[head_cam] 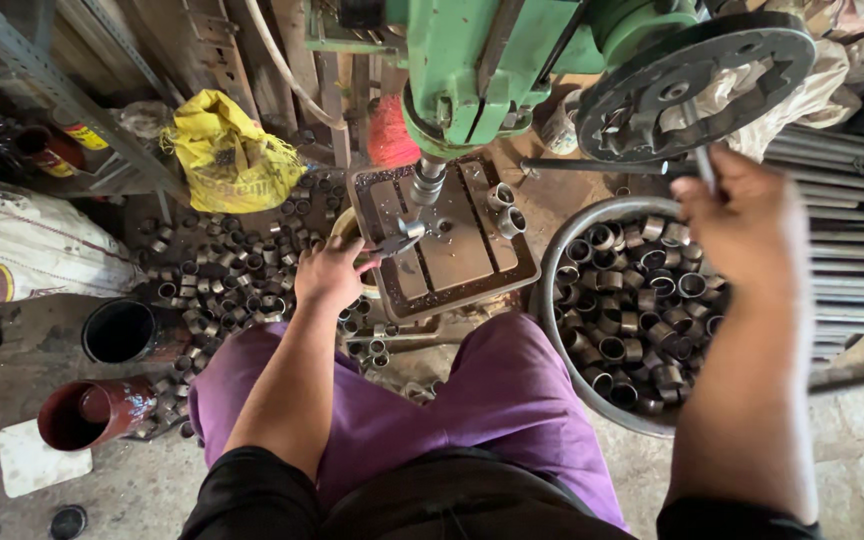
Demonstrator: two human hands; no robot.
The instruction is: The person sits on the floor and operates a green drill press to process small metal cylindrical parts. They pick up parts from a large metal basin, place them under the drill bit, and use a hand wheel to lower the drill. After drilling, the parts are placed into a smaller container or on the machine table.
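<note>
Here we see our left hand (327,272) in the middle of the frame, closed on pliers (389,243) that grip a small metal ring (413,229) on the drill table (472,262), right under the green drill (472,60). Our right hand (747,225), at the upper right, is closed around the feed handle (704,165), well apart from the ring. Below it sits a bowl (550,300) full of rings.

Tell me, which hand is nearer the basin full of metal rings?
Right. The right hand grips a lever just above the basin; the left hand is across the drill table, holding pliers.
</note>
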